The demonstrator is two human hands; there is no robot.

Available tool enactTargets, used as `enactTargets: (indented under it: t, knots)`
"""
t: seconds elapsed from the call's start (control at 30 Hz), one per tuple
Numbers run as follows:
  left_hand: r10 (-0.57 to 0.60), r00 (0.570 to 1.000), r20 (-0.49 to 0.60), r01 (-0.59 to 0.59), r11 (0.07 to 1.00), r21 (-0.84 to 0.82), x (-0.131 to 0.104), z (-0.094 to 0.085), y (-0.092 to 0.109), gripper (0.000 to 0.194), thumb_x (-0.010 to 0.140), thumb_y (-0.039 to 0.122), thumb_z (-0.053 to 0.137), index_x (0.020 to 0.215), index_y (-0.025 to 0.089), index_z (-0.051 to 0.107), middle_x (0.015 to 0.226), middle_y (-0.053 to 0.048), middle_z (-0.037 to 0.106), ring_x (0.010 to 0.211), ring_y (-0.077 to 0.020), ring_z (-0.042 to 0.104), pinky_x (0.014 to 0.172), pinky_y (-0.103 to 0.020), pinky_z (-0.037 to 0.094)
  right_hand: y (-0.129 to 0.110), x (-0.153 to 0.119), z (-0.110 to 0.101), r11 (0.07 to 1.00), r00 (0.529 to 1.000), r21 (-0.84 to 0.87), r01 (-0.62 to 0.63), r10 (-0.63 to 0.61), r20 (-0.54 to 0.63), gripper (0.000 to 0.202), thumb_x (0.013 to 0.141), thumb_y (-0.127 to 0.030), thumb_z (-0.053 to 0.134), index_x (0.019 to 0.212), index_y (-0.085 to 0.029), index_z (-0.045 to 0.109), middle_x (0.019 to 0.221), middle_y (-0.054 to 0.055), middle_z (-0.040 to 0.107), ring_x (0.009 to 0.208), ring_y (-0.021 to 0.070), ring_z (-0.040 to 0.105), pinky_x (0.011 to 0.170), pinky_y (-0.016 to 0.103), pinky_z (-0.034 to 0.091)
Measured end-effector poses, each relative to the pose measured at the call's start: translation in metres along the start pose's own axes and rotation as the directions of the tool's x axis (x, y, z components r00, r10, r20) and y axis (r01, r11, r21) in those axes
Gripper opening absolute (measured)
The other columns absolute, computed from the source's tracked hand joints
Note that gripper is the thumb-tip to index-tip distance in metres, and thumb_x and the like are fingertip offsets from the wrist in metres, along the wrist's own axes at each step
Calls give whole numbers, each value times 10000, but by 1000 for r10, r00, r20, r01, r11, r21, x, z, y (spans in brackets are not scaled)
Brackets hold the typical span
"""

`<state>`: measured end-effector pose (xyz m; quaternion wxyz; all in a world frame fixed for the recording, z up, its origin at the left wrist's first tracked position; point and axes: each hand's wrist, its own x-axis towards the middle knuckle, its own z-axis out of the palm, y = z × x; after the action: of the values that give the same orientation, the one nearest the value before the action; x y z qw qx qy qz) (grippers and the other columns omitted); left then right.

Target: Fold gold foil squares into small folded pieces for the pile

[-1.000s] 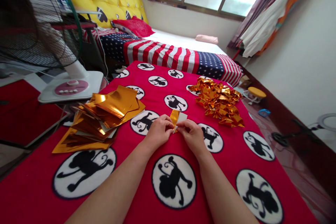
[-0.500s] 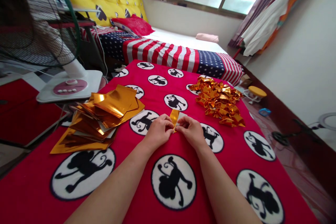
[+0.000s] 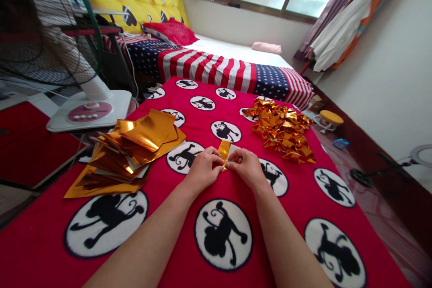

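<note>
Near the middle of the red cloth (image 3: 162, 243), my left hand (image 3: 205, 166) pinches the left side of a small gold paper (image 3: 224, 147), partly folded, with a pale part showing at its right. My right hand (image 3: 247, 166) pinches the same paper from the right, fingertips close to those of the left. The lower end of the paper is mostly hidden by the fingers. To the left lies a loose stack of flat gold sheets (image 3: 148, 130). A heap of folded gold pieces (image 3: 283, 128) sits at the right.
A fan (image 3: 89, 108) with a white base stands at the left beside the cloth. Behind the cloth is a bed with a flag-patterned cover (image 3: 209, 68) and a red pillow (image 3: 175, 32). A yellow-topped stool (image 3: 331, 117) is on the floor at the right.
The right fingertips have shifted slightly to the left on the gold paper. The left hand, the stack and the heap look the same.
</note>
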<state>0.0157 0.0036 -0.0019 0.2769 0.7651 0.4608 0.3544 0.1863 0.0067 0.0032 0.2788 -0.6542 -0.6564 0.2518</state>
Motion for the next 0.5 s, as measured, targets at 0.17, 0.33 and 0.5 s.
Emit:
enactTargets:
  t: [0.17,0.33,0.5]
  knots:
    - [-4,1000,0,4,1000,-2,1,0,0,93,733,101,679,742,172,739,885,-31,638,808,-138,615,771,-270,496,-4,-4,-1,998,1000,-70,-3,1,-20,105,649,-268,756,640,-199,677,704,-1,659,647,141,567,577,234,381]
    - [-3,1000,3,3,1000,6,0,1,-1,88,734,108,683,736,176,739,880,-30,641,805,-140,615,767,-274,495,-3,-4,-2,997,1000,-71,8,-9,-16,93,664,-271,742,668,-204,678,725,1,660,654,145,567,577,238,382]
    - [6,1000,19,-6,1000,5,1,0,-2,139,744,73,650,746,176,743,879,-34,640,814,-142,614,774,-273,493,-3,-4,-1,997,1000,-73,14,-14,-3,89,673,-272,734,671,-203,678,723,3,651,646,142,553,570,239,371]
